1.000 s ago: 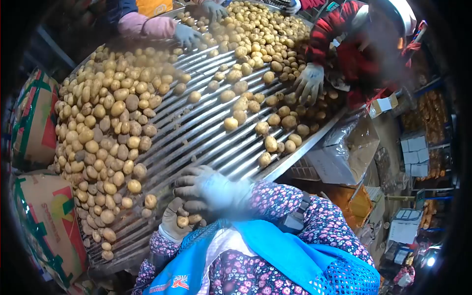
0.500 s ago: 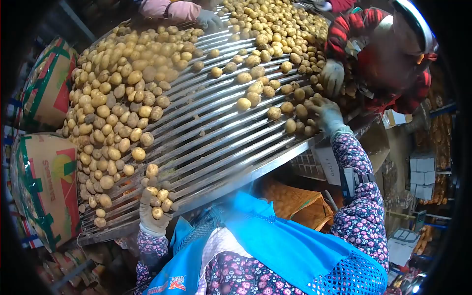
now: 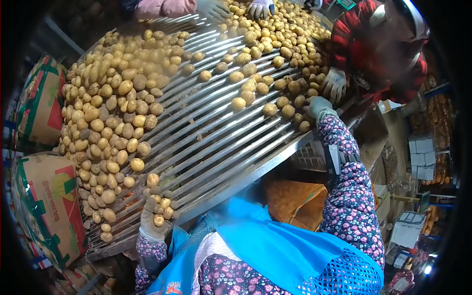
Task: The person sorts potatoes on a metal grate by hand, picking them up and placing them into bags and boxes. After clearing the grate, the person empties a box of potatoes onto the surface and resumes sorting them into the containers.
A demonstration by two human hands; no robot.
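Note:
Gloved, my left hand (image 3: 153, 221) is curled around several small potatoes (image 3: 160, 209) at the lower left edge of the slatted metal table (image 3: 231, 184). My right hand (image 3: 318, 106), also gloved, reaches to the right edge of the table, with its fingers against potatoes (image 3: 300, 102); whether it grips one I cannot make out. A large heap of potatoes (image 3: 115, 108) covers the left of the slats. Loose potatoes (image 3: 238, 103) lie on the middle slats, and more potatoes (image 3: 275, 29) are piled at the top.
A co-worker in red plaid (image 3: 378, 54) has a gloved hand (image 3: 335, 83) close to my right hand. Other workers' gloved hands (image 3: 211, 10) are at the far edge. Cardboard boxes (image 3: 46, 201) stand at the left. An orange sack (image 3: 295, 201) hangs open below the table's near edge.
My right hand has moved slightly left and its fingers have drawn in. Another worker's gloved hand now shows at the top potatoes. My left hand still holds its potatoes.

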